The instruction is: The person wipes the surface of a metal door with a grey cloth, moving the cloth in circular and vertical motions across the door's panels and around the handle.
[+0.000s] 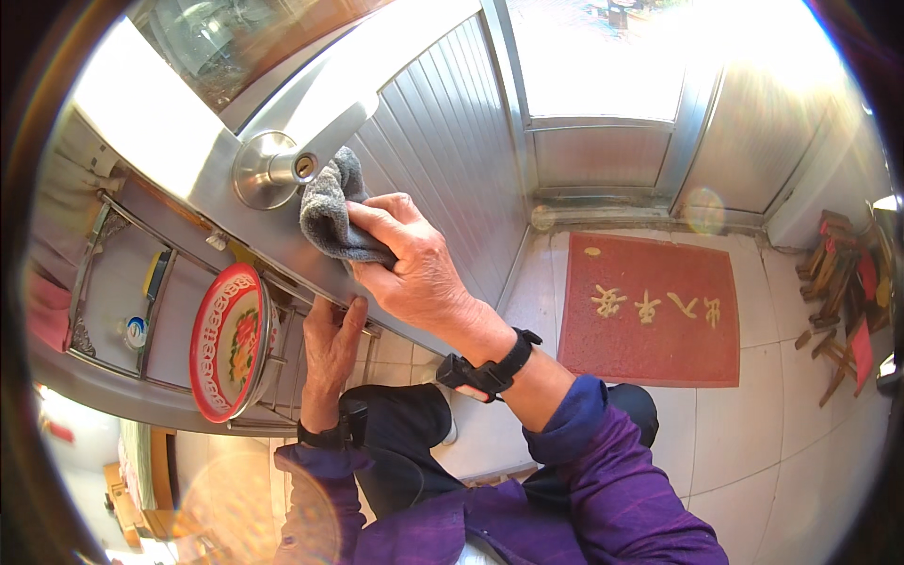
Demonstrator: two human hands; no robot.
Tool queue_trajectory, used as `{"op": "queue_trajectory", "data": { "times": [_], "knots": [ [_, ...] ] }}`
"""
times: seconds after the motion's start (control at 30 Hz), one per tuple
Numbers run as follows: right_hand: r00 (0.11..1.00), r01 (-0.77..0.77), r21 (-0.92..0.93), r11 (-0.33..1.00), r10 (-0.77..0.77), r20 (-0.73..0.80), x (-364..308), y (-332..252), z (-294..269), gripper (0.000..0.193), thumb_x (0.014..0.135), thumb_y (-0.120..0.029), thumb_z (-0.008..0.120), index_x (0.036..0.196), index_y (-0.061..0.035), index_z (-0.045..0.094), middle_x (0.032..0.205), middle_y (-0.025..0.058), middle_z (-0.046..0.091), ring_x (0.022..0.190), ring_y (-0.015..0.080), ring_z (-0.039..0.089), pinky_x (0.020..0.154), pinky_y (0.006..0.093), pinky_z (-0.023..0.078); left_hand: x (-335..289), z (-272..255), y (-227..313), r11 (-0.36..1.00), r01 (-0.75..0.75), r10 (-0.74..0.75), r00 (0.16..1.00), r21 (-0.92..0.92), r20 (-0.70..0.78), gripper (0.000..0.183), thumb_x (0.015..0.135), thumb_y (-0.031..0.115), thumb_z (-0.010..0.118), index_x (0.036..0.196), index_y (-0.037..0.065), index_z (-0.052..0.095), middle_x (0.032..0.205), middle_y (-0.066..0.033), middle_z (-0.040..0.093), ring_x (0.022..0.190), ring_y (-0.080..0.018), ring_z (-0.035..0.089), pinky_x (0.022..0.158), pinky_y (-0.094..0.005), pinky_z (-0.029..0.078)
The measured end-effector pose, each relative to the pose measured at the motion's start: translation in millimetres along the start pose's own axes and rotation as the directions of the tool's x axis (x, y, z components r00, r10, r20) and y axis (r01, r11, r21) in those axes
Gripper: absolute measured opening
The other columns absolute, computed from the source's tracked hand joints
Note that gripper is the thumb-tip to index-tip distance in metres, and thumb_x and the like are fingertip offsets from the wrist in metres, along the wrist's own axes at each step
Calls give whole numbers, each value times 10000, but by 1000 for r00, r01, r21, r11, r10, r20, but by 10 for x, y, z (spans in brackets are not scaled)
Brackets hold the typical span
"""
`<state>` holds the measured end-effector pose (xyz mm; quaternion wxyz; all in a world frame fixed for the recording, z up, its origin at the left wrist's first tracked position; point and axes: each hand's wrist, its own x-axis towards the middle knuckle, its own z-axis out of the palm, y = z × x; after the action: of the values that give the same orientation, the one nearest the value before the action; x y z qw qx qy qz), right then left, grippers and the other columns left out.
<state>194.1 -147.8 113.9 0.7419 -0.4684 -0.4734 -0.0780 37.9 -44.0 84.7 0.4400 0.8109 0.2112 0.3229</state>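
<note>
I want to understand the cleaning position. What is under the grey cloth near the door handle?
Under the grey cloth is the metal door, beside the lever handle. The right hand presses it there. The covered patch of door cannot be seen.

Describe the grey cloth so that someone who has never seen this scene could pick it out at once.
Start at the silver metal door and find its lever handle. Just right of the handle's keyhole, the right hand presses a bunched grey cloth against the door. It is the only soft, dark grey thing among shiny metal parts.
</note>
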Motion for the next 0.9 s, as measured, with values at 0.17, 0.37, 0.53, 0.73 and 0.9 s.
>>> {"op": "queue_trajectory", "data": {
  "times": [0.17,0.37,0.53,0.73,0.9],
  "knots": [
    [984,150,-258,954,-169,-55,136,202,30,481,757,40,719,1219,-94,724,1146,159,674,1054,360,664,883,409,568,11,16,-37,993,-13,18,999,120,-39,307,995,212,697,1158,-32,611,866,-53,632,753,-98,527,667,-284,465],
    [982,81,-370,926,-138,-132,555,600,-216,357,759,21,707,1106,-61,720,1054,179,687,989,377,679,852,424,570,-7,9,-80,986,45,-33,997,162,-74,302,964,209,726,1113,-37,634,851,-65,659,759,-126,568,704,-316,493],
    [984,-102,-487,868,17,-176,1034,1117,-573,296,788,-37,700,1085,-35,702,1034,224,663,991,430,657,863,481,560,-30,92,-115,987,-76,95,987,144,-130,266,964,190,722,1094,-25,636,849,-58,655,760,-133,566,725,-317,488],
    [945,-293,-537,791,153,-290,1074,2172,-1041,289,842,-136,622,1102,-34,697,1009,238,661,1011,448,645,922,515,523,-80,108,-166,967,-109,139,983,229,-119,221,979,221,698,942,26,602,766,-24,560,698,-147,495,670,-313,431],
    [733,-676,-503,539,563,-382,-97,3155,-1260,413,838,-210,613,1220,-69,686,1139,284,697,1105,484,643,974,529,499,-136,61,-224,972,-56,76,994,228,-78,300,1003,325,668,994,33,601,828,-17,550,758,-155,498,737,-322,434]
  ]
}}
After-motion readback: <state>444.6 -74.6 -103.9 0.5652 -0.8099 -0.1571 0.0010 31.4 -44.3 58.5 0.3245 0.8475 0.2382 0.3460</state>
